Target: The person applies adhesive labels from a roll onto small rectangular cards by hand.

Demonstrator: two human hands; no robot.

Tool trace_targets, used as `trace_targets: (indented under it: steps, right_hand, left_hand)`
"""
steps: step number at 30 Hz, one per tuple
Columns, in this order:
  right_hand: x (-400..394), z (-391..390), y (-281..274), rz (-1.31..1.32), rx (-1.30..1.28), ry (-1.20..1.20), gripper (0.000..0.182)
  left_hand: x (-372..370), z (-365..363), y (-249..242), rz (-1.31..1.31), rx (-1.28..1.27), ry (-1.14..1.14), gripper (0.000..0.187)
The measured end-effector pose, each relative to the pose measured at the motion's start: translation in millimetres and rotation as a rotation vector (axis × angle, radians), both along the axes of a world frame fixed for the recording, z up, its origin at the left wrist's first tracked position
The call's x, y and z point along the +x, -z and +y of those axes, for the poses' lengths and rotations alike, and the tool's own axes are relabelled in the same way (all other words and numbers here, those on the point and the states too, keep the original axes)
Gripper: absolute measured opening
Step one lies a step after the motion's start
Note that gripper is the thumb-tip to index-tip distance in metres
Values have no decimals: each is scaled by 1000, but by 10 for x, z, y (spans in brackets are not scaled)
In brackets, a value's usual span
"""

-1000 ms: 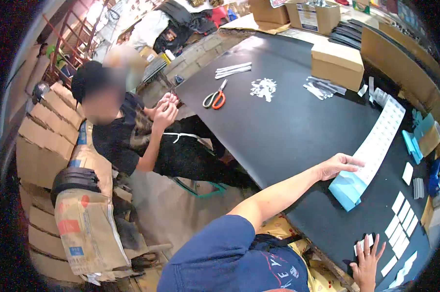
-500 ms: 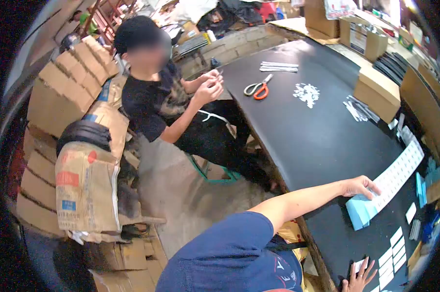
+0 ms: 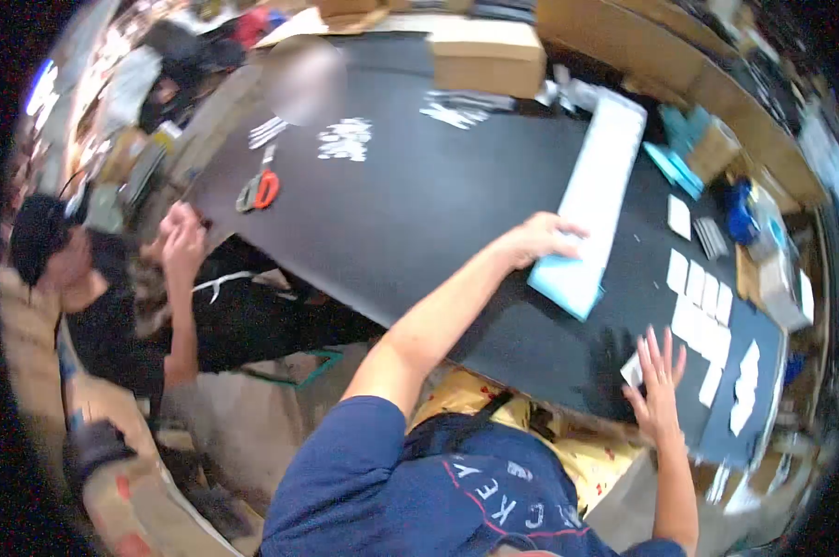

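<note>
A long strip of white labels lies across the black table, its light-blue backing turned over at the near end. My left hand grips the strip by its edge near this blue part, fingers bent over it. On the right, my right hand is spread open, palm down on the table. A small white card shows partly from under its fingers. Just beyond that hand several white cards are laid out in rows.
Scissors with orange and grey handles, a pile of small white pieces and grey-white strips lie on the table. A cardboard box stands at the back. A co-worker's hands are at the left edge.
My view has swung to the right, bringing more of my right arm and the cards into sight. Both hands stay at about the same places, on the label strip and the small card.
</note>
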State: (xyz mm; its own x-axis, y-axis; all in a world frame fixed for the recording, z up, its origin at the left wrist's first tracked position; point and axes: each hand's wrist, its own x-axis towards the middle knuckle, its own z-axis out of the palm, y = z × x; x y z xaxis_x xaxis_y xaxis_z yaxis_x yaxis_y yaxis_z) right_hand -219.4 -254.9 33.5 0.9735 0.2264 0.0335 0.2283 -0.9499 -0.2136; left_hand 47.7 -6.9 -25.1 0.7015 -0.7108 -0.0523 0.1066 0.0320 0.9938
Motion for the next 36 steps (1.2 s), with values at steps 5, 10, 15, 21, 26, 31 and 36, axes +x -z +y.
trace_targets:
  steps: [5,10,15,21,26,31,36]
  right_hand:
    - [581,346,10,-162,735,205,63]
    - [1205,637,28,-19,1419,481,55]
    - [1561,651,161,-145,1568,355,56]
    - [1535,677,75,-159,1456,254,49]
    - [1447,703,-17,-104,1369,302,41]
    - [1411,732,-37,-142,1309,279,40]
    - [1384,749,-40,-139,1277,299,33]
  left_hand:
    - [-220,-15,-178,74,-74,-19,58]
    - [-338,-73,-285,-4,-156,-68,67]
    - [-368,-42,-372,-24,-181,-86,72]
    - [-391,-26,-455,-59,-193,-65,70]
    - [-384,14,-535,-8,-243,-55,65]
    - [-423,12,-551,-78,-213,-39,61]
    - [-438,24,-571,-115,-199,-64,53]
